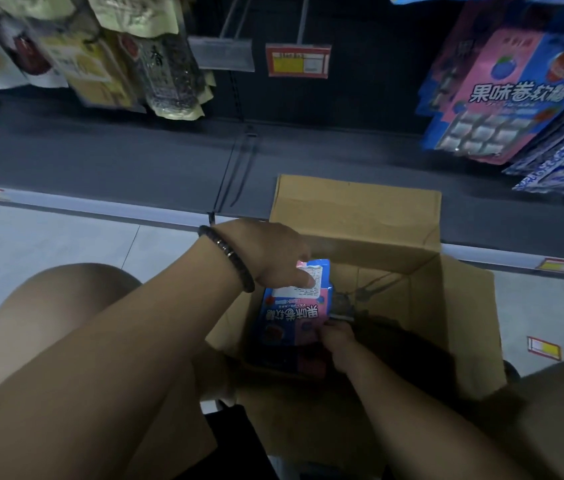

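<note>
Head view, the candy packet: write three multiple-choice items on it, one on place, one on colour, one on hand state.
1. Where is the candy packet?
A) in the mouth of the open cardboard box
B) flat on the floor tiles
C) hanging on a peg

2. What colours is the packet?
A) green and yellow
B) blue and pink
C) black and white

3. What is the left hand doing?
A) hanging idle
B) resting on the shelf
C) gripping the packet's top edge

Answers:
1 A, the box walls stand around it.
2 B, its printed face is part blue, part pink.
3 C, its thumb lies on the label, while the right hand pinches the lower corner.
</note>
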### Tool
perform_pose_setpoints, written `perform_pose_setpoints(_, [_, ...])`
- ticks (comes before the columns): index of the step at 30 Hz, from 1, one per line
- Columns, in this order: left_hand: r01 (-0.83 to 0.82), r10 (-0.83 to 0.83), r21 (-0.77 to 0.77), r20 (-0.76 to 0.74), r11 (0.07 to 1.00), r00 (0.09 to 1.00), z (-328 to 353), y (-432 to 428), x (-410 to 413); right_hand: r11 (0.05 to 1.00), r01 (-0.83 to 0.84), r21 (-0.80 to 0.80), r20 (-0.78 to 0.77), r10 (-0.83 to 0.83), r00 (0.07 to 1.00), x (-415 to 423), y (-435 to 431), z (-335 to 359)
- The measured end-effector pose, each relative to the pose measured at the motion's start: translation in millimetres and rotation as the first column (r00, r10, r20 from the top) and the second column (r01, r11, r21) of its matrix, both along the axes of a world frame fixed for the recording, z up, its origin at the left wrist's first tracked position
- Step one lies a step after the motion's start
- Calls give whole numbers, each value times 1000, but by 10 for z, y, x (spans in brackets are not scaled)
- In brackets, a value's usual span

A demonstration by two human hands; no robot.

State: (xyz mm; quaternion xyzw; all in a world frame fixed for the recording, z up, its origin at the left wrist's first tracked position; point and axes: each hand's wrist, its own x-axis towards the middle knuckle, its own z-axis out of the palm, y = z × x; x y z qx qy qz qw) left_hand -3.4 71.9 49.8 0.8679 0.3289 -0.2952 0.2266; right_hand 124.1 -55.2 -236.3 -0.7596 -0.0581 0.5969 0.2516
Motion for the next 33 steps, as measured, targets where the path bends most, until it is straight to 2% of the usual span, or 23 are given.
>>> perform_pose_setpoints(5, [11, -11, 8, -22, 1000, 1000, 17, -1, 37, 999, -14, 46, 65, 11, 998, 24, 35, 331])
perform_pose_setpoints(11, [-70, 70, 6, -50, 998, 996, 152, -40, 6, 939, 62, 339, -64, -43, 997, 119, 94, 838])
perform_pose_setpoints(17, [-49, 66, 95, -191, 994, 979, 146, 6, -57, 898, 102, 427, -133, -49, 990, 359, 68, 1502])
perform_pose_setpoints(21, [8, 11, 92, -203, 996, 979, 186, -33, -42, 873, 91, 480, -104, -47, 993, 610, 140, 2037])
perform_pose_setpoints(23, [54, -54, -15, -57, 998, 997, 190, -12, -43, 857, 50, 513, -92, -3, 996, 804, 203, 2356])
perform_pose_setpoints(24, [60, -54, -92, 68, 994, 996, 165, -3, -47, 844, 55, 533, -100, -1, 995, 920, 233, 2530])
perform_pose_setpoints(27, [39, 35, -225, 315, 974, 948, 43, -15, 2, 818, 82, 569, -126, -12, 992, 1288, 317, 3038])
perform_pose_setpoints(30, [-12, 74, -140, 447, 990, 891, 35, -159, 175, 831, 60, 553, -167, 40, 985, 1525, 330, 3364])
perform_pose_setpoints(33, [-73, 57, -3, 649, 997, 758, 72, -232, 331, 835, 58, 548, -180, 50, 982, 1651, 305, 3457])
